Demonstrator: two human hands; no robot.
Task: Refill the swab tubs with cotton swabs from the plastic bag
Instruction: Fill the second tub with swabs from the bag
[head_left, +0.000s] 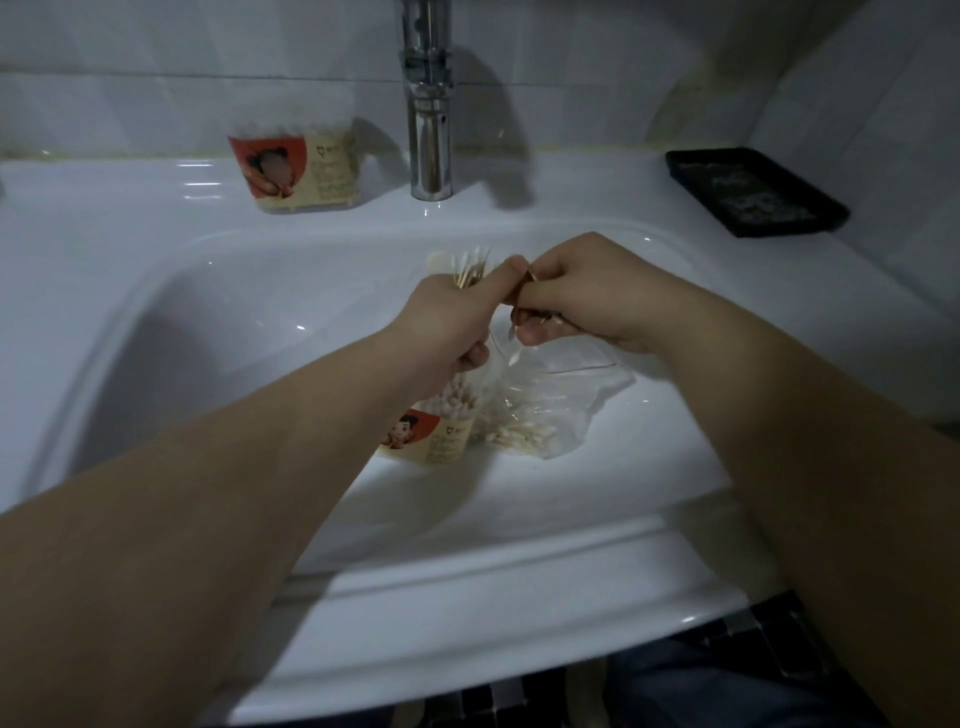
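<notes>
The fingers (501, 278) of the left hand (447, 317) are curled round a bundle of cotton swabs (470, 267). Their white tips and pale sticks fan out above the fist, toward the back edge of the sink (260, 312). The left thumb lies along the top and reaches across to touch the right hand (592, 291). The right hand's fingers are bent inward and pinch a few loose swabs (540, 318). These show only as thin sticks and a tip or two beneath the knuckles, and their number cannot be told. Both hands hover close together over the middle of the basin, backs upward. The bare forearms come in from the near-left and near-right corners.

Below the hands, in the basin, stands an open swab tub (434, 436) with a red-and-cream label. It is packed with upright swabs and partly hidden by the left wrist. Just beside it on the right lies the clear plastic bag (566, 400), crumpled, with its mouth rising toward the right hand. A loose heap of swabs lies in the bag's lower end.

A second swab tub (306, 171) with the same label stands on the sink's back ledge, left of the chrome faucet (430, 140). A black tray (753, 192) sits at the back-right corner.
</notes>
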